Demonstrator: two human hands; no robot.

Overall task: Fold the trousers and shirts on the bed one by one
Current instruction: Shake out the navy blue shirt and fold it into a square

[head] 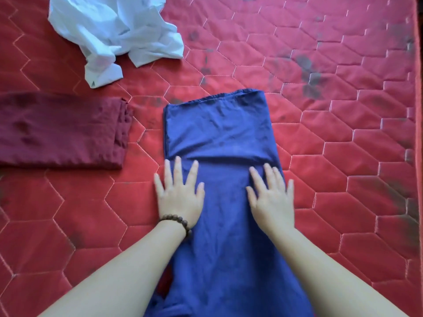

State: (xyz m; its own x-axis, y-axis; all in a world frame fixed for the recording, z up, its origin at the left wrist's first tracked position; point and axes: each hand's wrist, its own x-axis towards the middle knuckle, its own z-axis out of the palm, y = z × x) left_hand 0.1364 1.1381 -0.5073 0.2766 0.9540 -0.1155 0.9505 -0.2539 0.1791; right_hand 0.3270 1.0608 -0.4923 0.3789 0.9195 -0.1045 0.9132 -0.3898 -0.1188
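the blue garment (219, 138) lies lengthwise on the red quilted bed (320, 156), running from the bottom edge of the view up to about mid-frame. its far end is doubled back over itself, so a folded flap with a crosswise edge sits on top of the lower layer. whether it is trousers or a shirt cannot be told from here.

both hands lie flat on the blue garment just below that flap edge. the left hand (179, 193) rests on the garment's left border, fingers straight and spread, the little finger reaching onto the bed; its grip is wide and holds nothing. a dark bead bracelet (177, 221) circles its wrist. the right hand (271, 195) rests near the garment's right border, fingers straight and close together, its grip likewise wide and holding nothing.

left of the blue garment, apart from it, a maroon garment (59, 131) lies folded flat on the bed. beyond that, up and to the left of the blue garment, a white garment (114, 30) lies crumpled and unfolded. dark smudges mark the bed to the upper right of the blue garment.
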